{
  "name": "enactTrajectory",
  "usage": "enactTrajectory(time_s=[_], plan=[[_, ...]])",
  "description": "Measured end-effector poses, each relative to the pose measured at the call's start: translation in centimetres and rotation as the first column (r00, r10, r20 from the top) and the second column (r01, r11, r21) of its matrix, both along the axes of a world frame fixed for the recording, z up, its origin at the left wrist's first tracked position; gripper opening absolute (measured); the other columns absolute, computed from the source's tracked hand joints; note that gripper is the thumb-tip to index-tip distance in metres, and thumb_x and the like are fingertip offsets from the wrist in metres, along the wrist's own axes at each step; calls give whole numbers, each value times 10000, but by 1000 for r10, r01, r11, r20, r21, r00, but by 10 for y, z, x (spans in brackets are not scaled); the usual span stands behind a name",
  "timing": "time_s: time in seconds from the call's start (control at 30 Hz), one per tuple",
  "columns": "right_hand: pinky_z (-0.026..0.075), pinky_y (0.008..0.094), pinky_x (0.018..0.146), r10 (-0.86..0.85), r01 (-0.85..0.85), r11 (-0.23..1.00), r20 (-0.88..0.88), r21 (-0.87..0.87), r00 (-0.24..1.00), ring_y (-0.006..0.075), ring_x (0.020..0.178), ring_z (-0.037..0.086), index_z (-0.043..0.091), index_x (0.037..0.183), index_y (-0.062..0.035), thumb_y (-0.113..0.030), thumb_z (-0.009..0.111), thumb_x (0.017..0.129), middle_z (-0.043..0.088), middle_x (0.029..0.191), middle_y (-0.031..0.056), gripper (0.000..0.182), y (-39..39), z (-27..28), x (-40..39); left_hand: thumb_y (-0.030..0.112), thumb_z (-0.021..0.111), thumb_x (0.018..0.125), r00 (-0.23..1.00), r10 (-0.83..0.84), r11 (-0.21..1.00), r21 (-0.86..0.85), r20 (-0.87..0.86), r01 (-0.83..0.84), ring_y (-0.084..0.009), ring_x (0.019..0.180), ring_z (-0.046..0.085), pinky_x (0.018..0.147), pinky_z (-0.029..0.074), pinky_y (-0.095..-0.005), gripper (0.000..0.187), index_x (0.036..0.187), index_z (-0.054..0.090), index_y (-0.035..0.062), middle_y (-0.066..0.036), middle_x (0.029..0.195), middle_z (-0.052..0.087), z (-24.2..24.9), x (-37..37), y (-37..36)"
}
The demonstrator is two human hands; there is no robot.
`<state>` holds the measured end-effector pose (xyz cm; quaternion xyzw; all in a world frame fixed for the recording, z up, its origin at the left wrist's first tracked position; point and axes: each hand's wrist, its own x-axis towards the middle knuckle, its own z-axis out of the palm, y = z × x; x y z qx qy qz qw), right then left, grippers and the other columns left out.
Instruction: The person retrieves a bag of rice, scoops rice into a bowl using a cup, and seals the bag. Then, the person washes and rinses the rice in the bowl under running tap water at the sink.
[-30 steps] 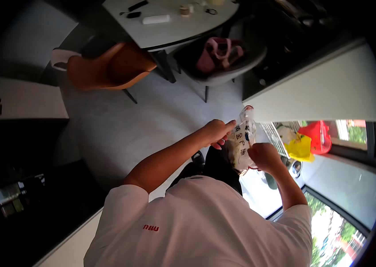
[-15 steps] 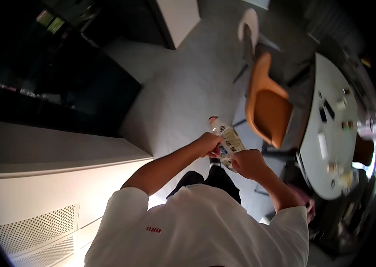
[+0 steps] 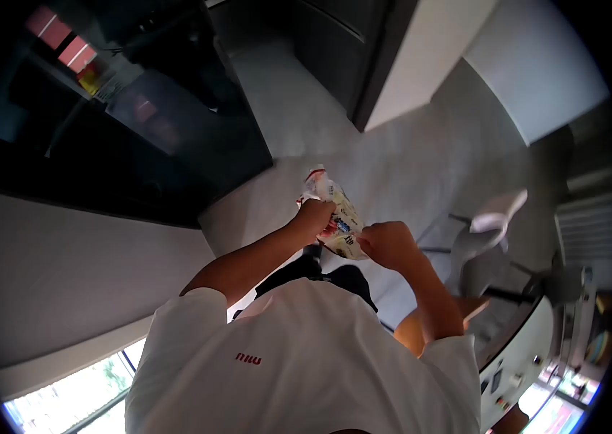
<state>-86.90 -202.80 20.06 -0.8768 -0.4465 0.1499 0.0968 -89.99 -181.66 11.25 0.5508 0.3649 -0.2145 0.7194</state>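
Between my hands, in front of my body, is a printed plastic packet, cream-coloured with dark lettering, a blue-and-red patch and a red strip along its far end. My left hand is closed on the packet's left side, near its middle. With its fingers curled, my right hand grips the near right edge. The far end of the packet sticks out past my left hand. What is inside it I cannot make out.
Dark glossy panels stand on the left beside a grey ledge. A pale pillar rises ahead. On the right are a light chair, an orange chair and a white table with small items. Grey floor lies ahead.
My view has turned and moved forward; the table and orange chair now sit lower right and the pillar is nearer. Both hands still hold the packet, which is slightly farther left in view.
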Motion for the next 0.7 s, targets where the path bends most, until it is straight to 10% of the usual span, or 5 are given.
enactTrajectory(time_s=[0.4, 0.5, 0.7], plan=[[521, 471, 650, 179, -179, 983, -6, 33, 984, 348, 700, 672, 690, 763, -89, -309, 599, 918, 679, 715, 117, 284, 145, -51, 425, 161, 616, 885, 969, 229, 973, 3, 96, -230, -259, 502, 629, 447, 538, -371, 246, 819, 628, -76, -171, 669, 627, -55, 401, 137], [524, 487, 655, 259, -259, 965, 1, -37, 966, 363, 702, 678, 694, 758, -78, -302, 584, 913, 685, 724, 140, 294, 163, -3, 422, 187, 662, 898, 962, 267, 962, 42, 52, -269, -247, 509, 631, 448, 547, -363, 267, 865, 654, -78, -153, 691, 638, -21, 382, 145], [521, 514, 666, 454, -454, 891, 0, -32, 891, 385, 717, 679, 702, 773, -62, -282, 569, 912, 693, 754, 169, 293, 421, -4, 681, 208, 659, 908, 875, 482, 868, 111, 47, -484, -258, 558, 678, 461, 564, -380, 290, 864, 675, -78, -163, 714, 665, -32, 608, 376]])
